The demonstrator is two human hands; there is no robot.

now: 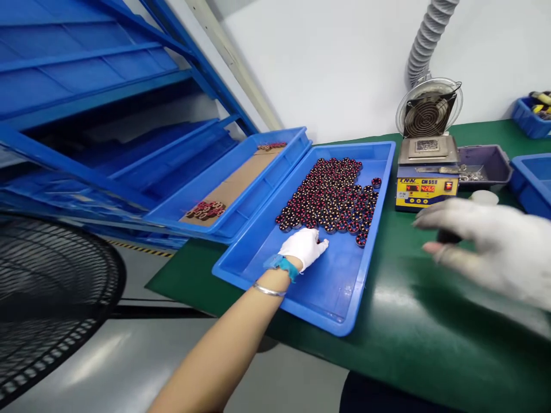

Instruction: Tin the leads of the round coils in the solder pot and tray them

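Observation:
My left hand point(303, 245), in a white glove with a blue wrist strap, reaches into a blue tray point(327, 298) and closes on one of the small round wound coils at the near edge of the pile point(333, 195). Several such dark red coils fill the tray's far half. My right hand point(491, 244), also white-gloved and blurred, hovers over the green table point(430, 327) to the right of the tray. Its fingers are curled around a small dark object point(447, 235) that I cannot make out.
A second blue tray point(258, 178) with brown card and a few coils lies to the left. A yellow-and-blue solder pot point(424, 186) with red digits stands behind, with a fan and grey hose point(428, 109). A purple bin point(482, 163), blue bins, blue shelving and a black floor fan point(47, 298) surround.

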